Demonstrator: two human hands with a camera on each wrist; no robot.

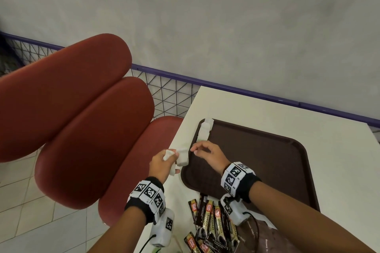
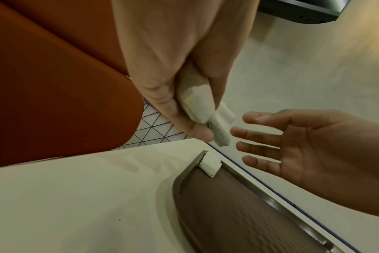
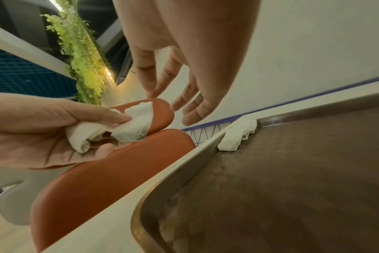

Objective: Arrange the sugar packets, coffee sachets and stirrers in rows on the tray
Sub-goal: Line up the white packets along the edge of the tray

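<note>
A brown tray [image 1: 267, 170] lies on the white table. Several white sugar packets [image 1: 204, 131] form a row along its far left rim, also visible as sugar packets [image 3: 238, 135] in the right wrist view. My left hand [image 1: 174, 160] hovers just left of the tray and grips a bunch of white sugar packets [image 1: 182, 157], thumb pressed on them [image 3: 130, 125]. My right hand [image 1: 195, 149] hangs over the tray's left rim, fingers loosely spread and empty, a short way from the held packets [image 2: 197, 106]. Coffee sachets [image 1: 211, 220] lie heaped on the table at the tray's near edge.
A brown paper bag [image 1: 265, 236] lies beside the sachets, under my right forearm. Red padded chairs [image 1: 82, 119] stand left of the table, whose left edge [image 1: 185, 121] runs close to the tray. A wire-mesh railing [image 1: 170, 96] and grey wall stand behind.
</note>
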